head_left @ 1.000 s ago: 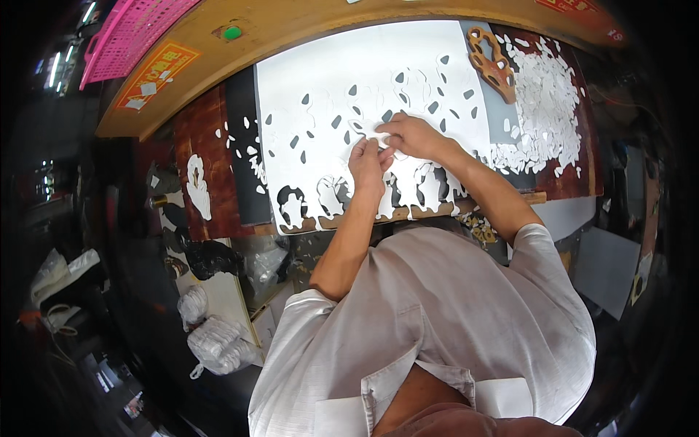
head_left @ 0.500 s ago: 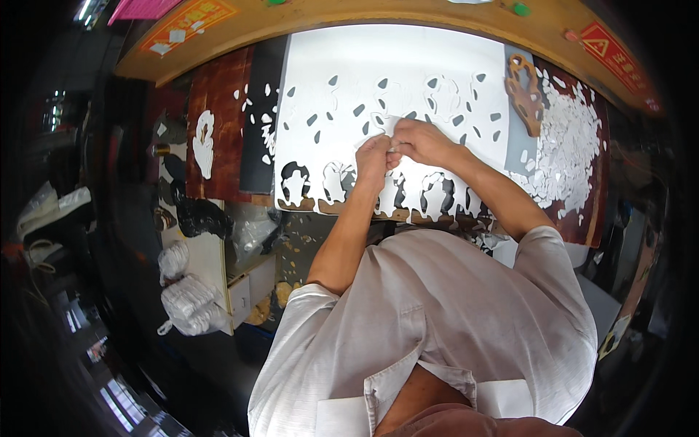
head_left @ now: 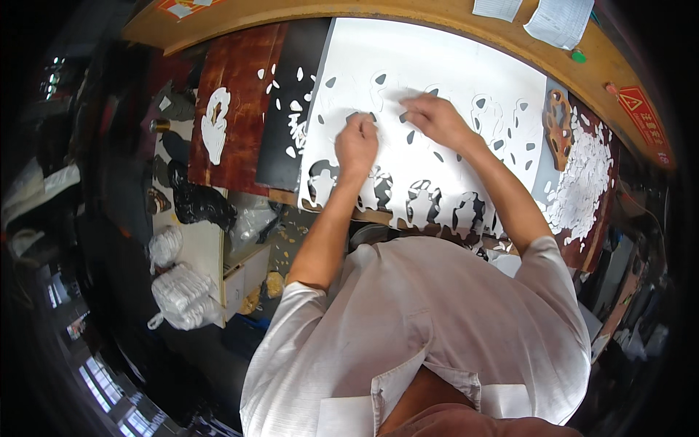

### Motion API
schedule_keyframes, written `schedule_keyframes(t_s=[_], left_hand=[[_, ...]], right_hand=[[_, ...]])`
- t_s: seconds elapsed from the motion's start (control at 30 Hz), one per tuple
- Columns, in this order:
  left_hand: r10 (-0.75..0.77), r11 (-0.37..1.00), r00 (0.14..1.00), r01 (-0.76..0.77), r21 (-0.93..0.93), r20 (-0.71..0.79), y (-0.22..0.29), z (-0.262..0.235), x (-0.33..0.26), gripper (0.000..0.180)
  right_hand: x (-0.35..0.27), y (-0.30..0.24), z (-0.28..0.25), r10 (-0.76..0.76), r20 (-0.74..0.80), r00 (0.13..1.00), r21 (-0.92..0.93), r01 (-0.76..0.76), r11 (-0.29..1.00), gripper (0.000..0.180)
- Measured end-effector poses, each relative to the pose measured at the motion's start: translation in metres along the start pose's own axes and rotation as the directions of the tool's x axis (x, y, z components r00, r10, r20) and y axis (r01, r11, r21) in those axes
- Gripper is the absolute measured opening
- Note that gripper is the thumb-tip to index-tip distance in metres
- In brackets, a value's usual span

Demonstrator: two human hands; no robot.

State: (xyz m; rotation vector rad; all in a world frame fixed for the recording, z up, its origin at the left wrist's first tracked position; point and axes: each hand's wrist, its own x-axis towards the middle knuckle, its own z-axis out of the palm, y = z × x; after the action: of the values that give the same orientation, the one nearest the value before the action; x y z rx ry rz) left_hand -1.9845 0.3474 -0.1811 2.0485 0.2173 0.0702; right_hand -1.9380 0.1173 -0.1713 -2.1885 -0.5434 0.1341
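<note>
A large white sheet [head_left: 451, 54] with die-cut shapes lies on the bench before me. Small dark holes dot its middle, and bigger cut-out openings line its near edge. My left hand [head_left: 356, 148] rests over the sheet's left part with fingers curled together beside a dark hole; what they pinch, if anything, is hidden. To the right and a little farther off, my right hand [head_left: 439, 120] is bent over the sheet, its fingertips drawn in near another hole. It is slightly blurred, and I cannot make out anything between its fingers.
Small white offcuts [head_left: 582, 182] are heaped at the right, beside a brown cutting die [head_left: 558, 130]. At left, a cut white piece [head_left: 215, 125] lies on a reddish-brown board [head_left: 240, 80]; scraps are scattered on a black board [head_left: 295, 54]. A yellow machine beam [head_left: 255, 20] spans the far side.
My hands were together at the sheet's middle; now they are apart, the left to the left and the right farther off. The whole view has shifted and turned slightly.
</note>
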Motion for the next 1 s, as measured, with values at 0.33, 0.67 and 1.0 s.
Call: schedule_keyframes(t_s=[0.33,0.67,1.0], left_hand=[[0.368,0.926,0.929,-0.37,0.08,0.039,-0.044,-0.026,0.089,0.023],[0.629,0.52,0.711,-0.686,0.509,0.314,-0.056,-0.008,0.085,0.037],[0.587,0.723,0.743,-0.66,0.205,0.323,-0.044,-0.043,0.07,0.038]], right_hand=[[0.059,-0.004,0.049,0.027,0.015,1.0,-0.325,-0.02,0.945,0.036],[0.046,-0.032,0.043,-0.081,0.089,0.993,-0.17,0.096,0.981,0.011],[-0.022,-0.08,0.061,0.158,0.015,0.987,-0.174,-0.153,0.973,0.024]])
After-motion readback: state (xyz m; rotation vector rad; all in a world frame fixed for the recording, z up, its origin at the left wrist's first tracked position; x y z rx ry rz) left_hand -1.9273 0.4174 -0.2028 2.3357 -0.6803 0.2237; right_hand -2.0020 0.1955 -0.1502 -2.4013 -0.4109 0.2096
